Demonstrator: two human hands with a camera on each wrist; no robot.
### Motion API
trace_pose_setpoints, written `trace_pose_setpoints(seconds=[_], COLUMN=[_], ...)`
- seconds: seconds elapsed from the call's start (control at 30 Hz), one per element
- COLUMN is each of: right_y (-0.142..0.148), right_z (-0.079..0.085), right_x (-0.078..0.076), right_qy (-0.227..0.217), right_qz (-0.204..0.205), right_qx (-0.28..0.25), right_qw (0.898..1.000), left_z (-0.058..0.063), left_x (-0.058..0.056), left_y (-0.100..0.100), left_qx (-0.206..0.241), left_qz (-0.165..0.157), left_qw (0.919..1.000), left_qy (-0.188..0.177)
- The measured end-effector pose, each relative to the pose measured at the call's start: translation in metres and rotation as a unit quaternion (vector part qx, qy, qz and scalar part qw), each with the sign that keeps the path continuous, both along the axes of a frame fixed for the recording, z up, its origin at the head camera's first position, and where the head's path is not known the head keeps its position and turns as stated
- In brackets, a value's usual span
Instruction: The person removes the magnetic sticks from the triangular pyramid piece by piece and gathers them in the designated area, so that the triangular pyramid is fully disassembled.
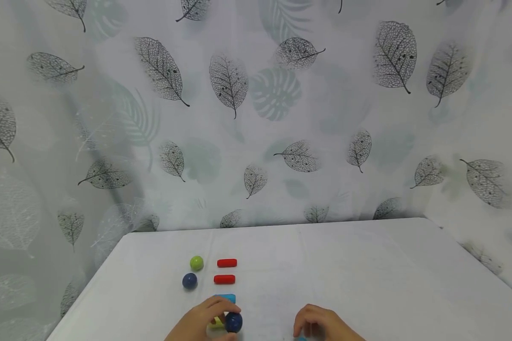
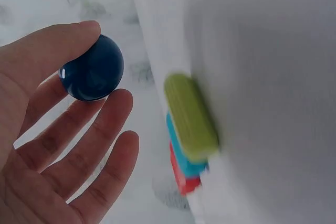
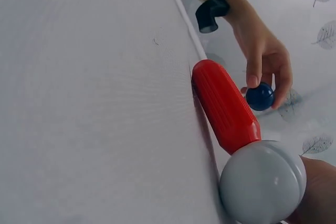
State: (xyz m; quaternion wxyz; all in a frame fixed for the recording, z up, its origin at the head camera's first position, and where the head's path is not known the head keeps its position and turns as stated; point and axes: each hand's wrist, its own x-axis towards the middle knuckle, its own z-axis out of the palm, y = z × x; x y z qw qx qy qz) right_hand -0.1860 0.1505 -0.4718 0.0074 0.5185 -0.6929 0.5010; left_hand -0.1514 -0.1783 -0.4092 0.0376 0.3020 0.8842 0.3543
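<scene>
My left hand [image 1: 198, 322] pinches a dark blue ball [image 2: 97, 69] between thumb and fingertips, with the other fingers spread loosely. The ball is up off the table, over a yellow-green ridged block [image 2: 190, 116]. A light blue block [image 1: 227, 298] lies just beyond that hand. My right hand [image 1: 322, 322] is low at the near side, its fingers curled over a pale grey-blue ball [image 3: 262, 182], mostly cut off in the head view. Against this ball is the end of a red ridged block [image 3: 223, 103]. Much of the right hand is hidden behind the ball in the right wrist view.
Two red blocks [image 1: 224, 279] lie in line beyond the light blue one. Left of them rest a second dark blue ball [image 1: 189, 281] and a green ball [image 1: 196, 263]. The white table [image 1: 345, 265] ends at a leaf-print curtain [image 1: 256, 132].
</scene>
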Motion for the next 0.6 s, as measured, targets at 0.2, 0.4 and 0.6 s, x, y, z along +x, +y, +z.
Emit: trace_pose_setpoints(seconds=[0.2, 0.4, 0.6], right_y=[-0.002, -0.002, -0.002], right_z=[-0.003, -0.002, 0.000], right_x=[0.001, 0.002, 0.004], right_qy=[-0.003, -0.008, -0.042], right_qz=[0.003, -0.001, 0.002], right_qx=[-0.004, 0.000, 0.009], right_qw=[1.000, 1.000, 0.999], left_z=[0.005, -0.002, -0.009], left_x=[-0.005, -0.010, -0.017], left_y=[-0.027, -0.044, -0.062], left_qx=[-0.035, -0.087, -0.110], left_qz=[0.066, 0.152, 0.187], left_qw=[0.9971, 0.9839, 0.9744], left_qy=[0.015, 0.038, 0.059])
